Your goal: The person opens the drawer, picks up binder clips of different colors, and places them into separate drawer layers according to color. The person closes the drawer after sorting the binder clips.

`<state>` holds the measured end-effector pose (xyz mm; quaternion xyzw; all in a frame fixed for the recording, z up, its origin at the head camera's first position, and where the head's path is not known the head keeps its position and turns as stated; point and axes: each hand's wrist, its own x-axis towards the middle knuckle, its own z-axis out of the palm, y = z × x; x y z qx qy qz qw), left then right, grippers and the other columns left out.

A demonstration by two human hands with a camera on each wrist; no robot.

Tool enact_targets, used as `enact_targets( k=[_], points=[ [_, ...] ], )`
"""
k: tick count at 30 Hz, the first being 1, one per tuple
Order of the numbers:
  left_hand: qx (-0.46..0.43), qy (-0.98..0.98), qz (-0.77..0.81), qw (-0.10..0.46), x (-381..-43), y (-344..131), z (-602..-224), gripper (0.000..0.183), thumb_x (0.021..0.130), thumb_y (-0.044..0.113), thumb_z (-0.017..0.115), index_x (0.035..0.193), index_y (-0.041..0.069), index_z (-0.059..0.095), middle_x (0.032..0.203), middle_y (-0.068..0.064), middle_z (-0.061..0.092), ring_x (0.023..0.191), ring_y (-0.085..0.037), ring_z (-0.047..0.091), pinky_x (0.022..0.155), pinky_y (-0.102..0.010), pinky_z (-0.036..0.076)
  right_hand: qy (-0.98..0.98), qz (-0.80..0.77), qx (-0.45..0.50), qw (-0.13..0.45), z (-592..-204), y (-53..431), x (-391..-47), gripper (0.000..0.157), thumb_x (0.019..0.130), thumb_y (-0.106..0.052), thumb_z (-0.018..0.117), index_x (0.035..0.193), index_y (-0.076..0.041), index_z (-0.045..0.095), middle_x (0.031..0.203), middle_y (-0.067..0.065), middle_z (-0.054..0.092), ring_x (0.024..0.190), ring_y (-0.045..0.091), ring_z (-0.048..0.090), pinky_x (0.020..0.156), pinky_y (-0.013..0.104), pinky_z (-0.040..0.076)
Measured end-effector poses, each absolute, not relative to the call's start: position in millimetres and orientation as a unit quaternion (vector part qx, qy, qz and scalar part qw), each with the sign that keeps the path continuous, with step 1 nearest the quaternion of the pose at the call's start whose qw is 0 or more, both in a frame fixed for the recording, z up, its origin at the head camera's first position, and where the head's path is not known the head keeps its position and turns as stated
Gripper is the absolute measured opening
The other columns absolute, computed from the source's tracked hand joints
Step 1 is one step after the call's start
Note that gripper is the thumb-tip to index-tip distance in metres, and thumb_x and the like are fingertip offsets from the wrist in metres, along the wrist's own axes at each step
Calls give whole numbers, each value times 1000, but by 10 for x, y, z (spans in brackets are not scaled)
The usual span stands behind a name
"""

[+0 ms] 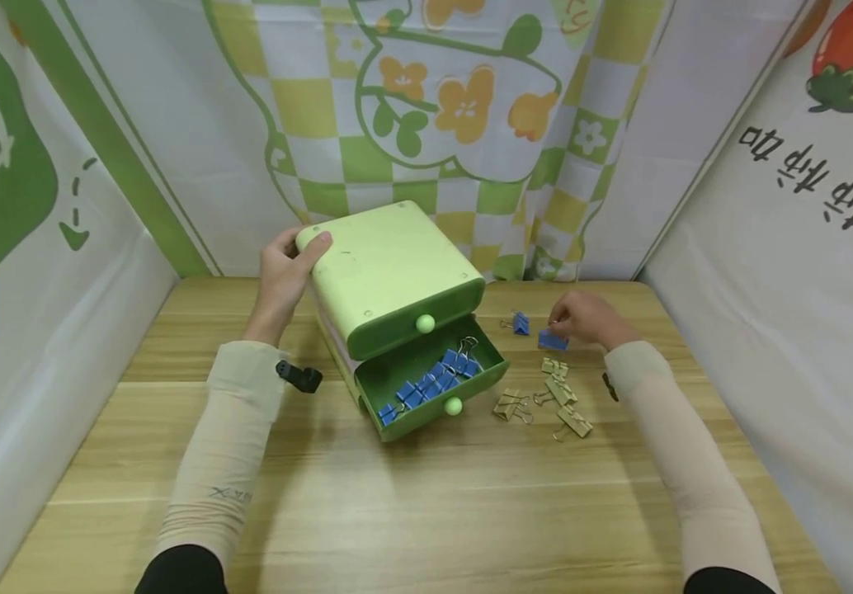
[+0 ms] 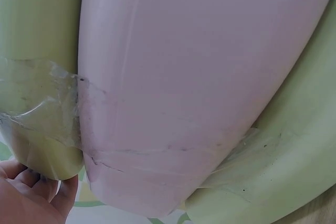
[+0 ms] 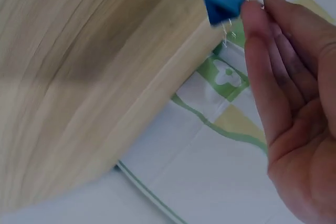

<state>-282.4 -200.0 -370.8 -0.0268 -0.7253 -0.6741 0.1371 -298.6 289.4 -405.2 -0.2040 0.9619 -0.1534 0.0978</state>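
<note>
A light green two-drawer desktop box [image 1: 397,264] stands at an angle on the table. My left hand [image 1: 284,268] grips its back left corner, thumb on top; in the left wrist view the fingers [image 2: 64,198] bend round its edge. Its lower drawer [image 1: 497,371] is pulled out with several blue binder clips [image 1: 434,378] inside; the upper one is closed. To the right, my right hand [image 1: 588,320] pinches a blue binder clip [image 1: 552,339] by its wire handle between thumb and fingertips. Another blue binder clip [image 1: 520,322] lies left of that hand.
Several yellow binder clips [image 1: 560,390] lie on the wooden table [image 1: 426,511] right of the drawer, below my right hand. One more yellow clip [image 1: 510,405] sits closer to the drawer front. A patterned curtain [image 1: 322,107] hangs behind the table, with printed cloth on both sides.
</note>
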Motion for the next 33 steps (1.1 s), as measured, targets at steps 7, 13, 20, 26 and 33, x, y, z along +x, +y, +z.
enact_targets(
  k=[7,13,20,26,33],
  points=[
    [-35,-717,-682,143,-2815,-1990,-3707,53,96,42,76,134,6,66,108,5,67,95,-11,62,80,-18,54,944,-287,-135,91,-3953,2890,-2913,19,101,-18,73,102,-2,83,88,10,81,82,23,77,77,37,64],
    [-36,-718,-680,141,-2808,-1994,-3715,51,97,43,75,133,7,66,108,5,67,95,-10,62,80,-18,54,903,-407,-85,112,-3727,2766,-2798,31,101,-25,74,116,2,77,105,17,81,90,20,80,84,32,65],
    [-33,-717,-681,144,-2818,-1993,-3705,51,97,42,76,133,7,67,107,5,66,94,-10,61,79,-17,54,864,-479,-70,135,-3420,2521,-2652,37,101,-24,75,124,4,73,109,11,80,91,15,79,88,31,65],
    [-33,-716,-683,142,-2808,-1992,-3695,50,97,42,76,132,7,67,107,5,66,93,-10,62,78,-17,54,841,-511,-75,161,-3287,2273,-2505,33,99,-19,76,121,6,73,103,6,81,89,16,79,89,33,65],
    [-33,-716,-683,141,-2811,-1987,-3697,53,97,42,75,135,6,66,109,5,66,95,-10,62,79,-16,54,825,-523,-93,194,-3290,1957,-2326,27,98,-15,78,114,5,76,99,10,82,86,18,80,86,36,65]
  ],
)
